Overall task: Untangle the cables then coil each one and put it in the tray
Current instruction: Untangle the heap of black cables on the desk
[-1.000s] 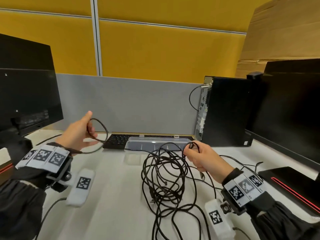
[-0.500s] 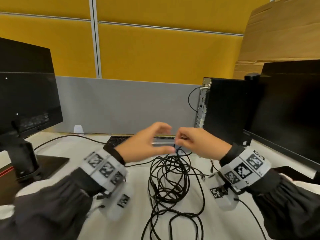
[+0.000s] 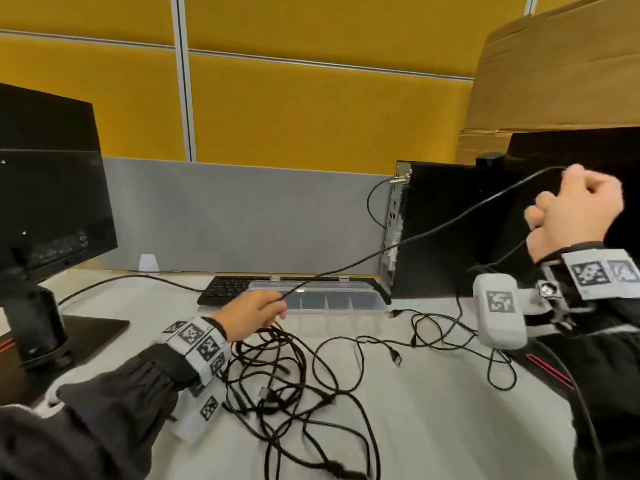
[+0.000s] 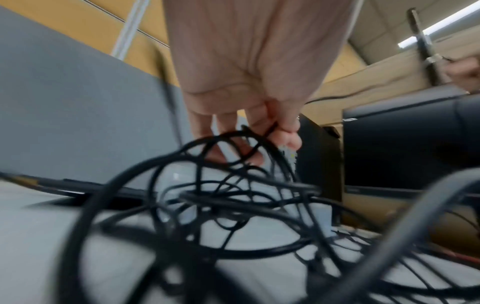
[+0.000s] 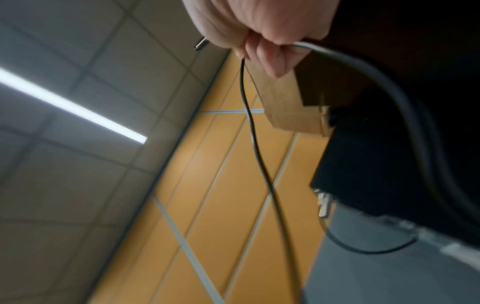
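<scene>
Left hand point(image 3: 254, 315), just in front of the tray point(image 3: 379, 305), pinches one cable point(image 3: 408, 240) while the right hand point(image 3: 576, 211), raised well right of the tray, grips it, apparently drawing it from the tangle point(image 3: 277, 379).

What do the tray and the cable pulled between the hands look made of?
Tray: clear, slightly glossy plastic by the look; the keyboard and its own dividers show through the walls.
Cable: thin black rubber or PVC jacket, matte, bending freely between the left hand and right hand. The exact polymer is unclear.
</scene>
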Action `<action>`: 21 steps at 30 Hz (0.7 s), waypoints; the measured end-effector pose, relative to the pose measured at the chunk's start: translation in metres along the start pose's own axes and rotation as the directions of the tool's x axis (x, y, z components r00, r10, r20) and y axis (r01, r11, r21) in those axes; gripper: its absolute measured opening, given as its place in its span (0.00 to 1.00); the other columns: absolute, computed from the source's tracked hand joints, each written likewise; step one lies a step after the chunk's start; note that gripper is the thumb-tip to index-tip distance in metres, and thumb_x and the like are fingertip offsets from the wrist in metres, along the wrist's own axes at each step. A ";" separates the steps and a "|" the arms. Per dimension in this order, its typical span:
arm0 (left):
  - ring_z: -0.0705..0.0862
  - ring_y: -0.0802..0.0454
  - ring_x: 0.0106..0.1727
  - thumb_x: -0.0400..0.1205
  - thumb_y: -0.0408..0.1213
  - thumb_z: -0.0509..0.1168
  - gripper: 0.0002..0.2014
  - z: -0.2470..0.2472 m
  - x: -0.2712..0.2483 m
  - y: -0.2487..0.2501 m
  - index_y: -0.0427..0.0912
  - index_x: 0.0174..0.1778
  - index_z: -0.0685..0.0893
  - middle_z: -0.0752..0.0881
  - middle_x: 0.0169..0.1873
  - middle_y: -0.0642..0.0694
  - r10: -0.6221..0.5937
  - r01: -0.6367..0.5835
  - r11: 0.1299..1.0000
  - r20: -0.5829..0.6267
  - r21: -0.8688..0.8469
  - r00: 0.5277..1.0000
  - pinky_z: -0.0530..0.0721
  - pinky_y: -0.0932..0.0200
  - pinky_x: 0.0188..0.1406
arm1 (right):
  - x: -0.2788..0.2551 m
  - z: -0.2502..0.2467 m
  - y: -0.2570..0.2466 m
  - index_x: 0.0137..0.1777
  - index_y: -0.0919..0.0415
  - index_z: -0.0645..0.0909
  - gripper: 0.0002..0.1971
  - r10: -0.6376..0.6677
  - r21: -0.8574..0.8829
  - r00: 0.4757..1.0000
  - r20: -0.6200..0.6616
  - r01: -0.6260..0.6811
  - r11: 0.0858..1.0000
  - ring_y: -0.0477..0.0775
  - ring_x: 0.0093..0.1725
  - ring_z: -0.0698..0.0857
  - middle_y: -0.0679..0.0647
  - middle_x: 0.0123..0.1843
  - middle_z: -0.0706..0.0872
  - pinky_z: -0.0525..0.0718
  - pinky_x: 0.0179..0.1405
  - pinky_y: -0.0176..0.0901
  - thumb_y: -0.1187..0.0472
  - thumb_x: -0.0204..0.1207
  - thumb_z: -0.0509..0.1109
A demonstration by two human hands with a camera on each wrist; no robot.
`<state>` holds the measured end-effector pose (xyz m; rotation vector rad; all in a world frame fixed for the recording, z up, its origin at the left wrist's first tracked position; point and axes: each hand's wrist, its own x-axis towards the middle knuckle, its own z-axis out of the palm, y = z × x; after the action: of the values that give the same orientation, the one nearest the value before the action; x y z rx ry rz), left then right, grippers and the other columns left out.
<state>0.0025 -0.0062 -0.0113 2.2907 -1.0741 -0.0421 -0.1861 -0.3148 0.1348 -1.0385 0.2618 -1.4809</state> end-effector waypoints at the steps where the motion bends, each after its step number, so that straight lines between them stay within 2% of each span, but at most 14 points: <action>1: 0.77 0.59 0.31 0.87 0.40 0.53 0.16 -0.004 0.001 -0.002 0.51 0.34 0.79 0.79 0.28 0.52 -0.041 0.043 0.998 -0.039 0.043 0.998 0.74 0.64 0.41 | -0.001 -0.003 0.006 0.43 0.53 0.68 0.06 0.016 -0.005 1.000 -0.018 -0.016 1.000 0.42 0.18 0.63 0.47 0.30 0.68 0.61 0.15 0.33 0.61 0.82 0.56; 3: 0.80 0.56 0.39 0.87 0.47 0.49 0.19 -0.012 0.002 0.006 0.51 0.34 0.79 0.82 0.32 0.55 -0.087 0.115 0.970 -0.132 0.215 0.987 0.71 0.53 0.53 | -0.011 -0.001 0.022 0.42 0.51 0.69 0.07 0.053 -0.090 0.995 0.080 -0.045 0.995 0.42 0.18 0.66 0.48 0.29 0.69 0.62 0.14 0.33 0.58 0.83 0.57; 5: 0.80 0.56 0.44 0.87 0.50 0.46 0.21 -0.020 0.002 0.025 0.50 0.35 0.79 0.84 0.35 0.56 -0.052 0.133 0.919 -0.221 0.371 0.974 0.64 0.48 0.57 | -0.031 0.009 0.036 0.55 0.47 0.73 0.05 0.021 -0.306 0.938 0.347 0.092 0.948 0.42 0.25 0.74 0.49 0.36 0.76 0.69 0.17 0.32 0.56 0.82 0.61; 6: 0.80 0.56 0.45 0.87 0.51 0.46 0.22 -0.023 0.004 0.036 0.49 0.34 0.79 0.86 0.36 0.55 -0.017 0.114 0.908 -0.236 0.403 0.972 0.62 0.47 0.58 | -0.045 0.016 0.044 0.63 0.45 0.70 0.13 0.035 -0.387 0.855 0.518 0.197 0.901 0.42 0.32 0.78 0.49 0.41 0.80 0.72 0.21 0.30 0.54 0.81 0.63; 8: 0.82 0.56 0.45 0.87 0.50 0.45 0.22 -0.023 0.004 0.058 0.49 0.34 0.78 0.87 0.34 0.53 0.042 0.070 0.899 -0.243 0.432 0.969 0.61 0.46 0.62 | -0.083 0.035 0.055 0.74 0.41 0.61 0.27 0.186 -0.453 0.585 0.789 0.350 0.820 0.42 0.47 0.83 0.44 0.50 0.81 0.79 0.39 0.29 0.47 0.78 0.66; 10: 0.83 0.55 0.45 0.87 0.48 0.46 0.18 -0.019 0.002 0.079 0.53 0.34 0.74 0.88 0.33 0.52 0.118 0.014 0.878 -0.244 0.479 0.963 0.59 0.46 0.65 | -0.119 0.051 0.062 0.79 0.44 0.56 0.33 0.397 -0.504 0.326 0.858 0.380 0.776 0.41 0.53 0.82 0.43 0.55 0.81 0.80 0.52 0.34 0.41 0.76 0.63; 11: 0.82 0.54 0.46 0.86 0.45 0.47 0.16 -0.018 -0.001 0.086 0.55 0.34 0.72 0.88 0.33 0.52 0.147 -0.010 0.869 -0.238 0.494 0.960 0.60 0.47 0.66 | -0.131 0.057 0.065 0.78 0.47 0.60 0.30 0.482 -0.536 0.234 0.844 0.364 0.762 0.37 0.47 0.82 0.45 0.54 0.82 0.81 0.47 0.30 0.41 0.78 0.61; 12: 0.81 0.54 0.45 0.85 0.44 0.47 0.15 -0.018 -0.002 0.090 0.57 0.33 0.72 0.87 0.33 0.52 0.169 -0.035 0.871 -0.233 0.490 0.958 0.61 0.48 0.64 | -0.139 0.061 0.068 0.73 0.53 0.67 0.25 0.536 -0.555 0.161 0.829 0.361 0.750 0.33 0.36 0.80 0.46 0.50 0.83 0.78 0.35 0.26 0.43 0.80 0.58; 13: 0.81 0.53 0.45 0.84 0.45 0.48 0.14 -0.020 -0.004 0.091 0.58 0.35 0.74 0.86 0.33 0.53 0.179 -0.062 0.886 -0.214 0.460 0.960 0.64 0.50 0.60 | -0.141 0.062 0.069 0.65 0.58 0.74 0.20 0.547 -0.540 0.109 0.830 0.404 0.738 0.33 0.27 0.77 0.49 0.44 0.83 0.73 0.26 0.24 0.44 0.82 0.57; 14: 0.81 0.53 0.46 0.83 0.47 0.50 0.12 -0.022 -0.006 0.087 0.59 0.40 0.77 0.85 0.35 0.54 0.181 -0.095 0.905 -0.175 0.415 0.968 0.66 0.51 0.56 | -0.139 0.062 0.070 0.55 0.61 0.78 0.19 0.538 -0.508 0.081 0.839 0.471 0.721 0.35 0.23 0.75 0.50 0.38 0.83 0.70 0.23 0.25 0.45 0.82 0.57; 15: 0.80 0.55 0.47 0.83 0.50 0.54 0.10 -0.023 -0.007 0.080 0.58 0.46 0.80 0.84 0.38 0.56 0.187 -0.134 0.916 -0.108 0.377 0.976 0.68 0.52 0.54 | -0.136 0.060 0.068 0.44 0.62 0.79 0.20 0.526 -0.479 0.069 0.848 0.526 0.703 0.36 0.21 0.73 0.50 0.31 0.80 0.69 0.24 0.26 0.46 0.83 0.57; 17: 0.76 0.59 0.52 0.80 0.55 0.61 0.10 -0.018 -0.008 0.059 0.58 0.52 0.80 0.80 0.47 0.60 0.178 -0.198 0.915 0.087 0.352 0.980 0.72 0.51 0.55 | -0.125 0.053 0.066 0.28 0.57 0.70 0.23 0.504 -0.499 0.145 0.851 0.520 0.693 0.39 0.18 0.66 0.47 0.23 0.69 0.66 0.24 0.27 0.45 0.82 0.58; 19: 0.73 0.59 0.58 0.77 0.56 0.66 0.17 -0.004 -0.010 0.041 0.56 0.59 0.78 0.74 0.55 0.57 0.109 -0.181 0.939 0.245 0.294 0.963 0.73 0.52 0.61 | -0.111 0.047 0.061 0.28 0.54 0.66 0.22 0.496 -0.569 0.288 0.819 0.299 0.766 0.41 0.18 0.62 0.47 0.23 0.64 0.64 0.19 0.29 0.45 0.81 0.61; 21: 0.73 0.55 0.57 0.76 0.54 0.69 0.19 0.008 -0.009 0.028 0.52 0.58 0.77 0.72 0.56 0.53 0.034 -0.129 0.952 0.324 0.278 0.945 0.74 0.56 0.59 | -0.092 0.042 0.056 0.30 0.52 0.67 0.18 0.470 -0.495 0.521 0.713 -0.102 0.863 0.43 0.18 0.61 0.47 0.23 0.62 0.61 0.15 0.33 0.48 0.81 0.63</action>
<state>-0.0249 -0.0172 -0.0045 2.5628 -1.4218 -0.2377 -0.1318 -0.2288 0.0798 -1.8167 0.0463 -0.4944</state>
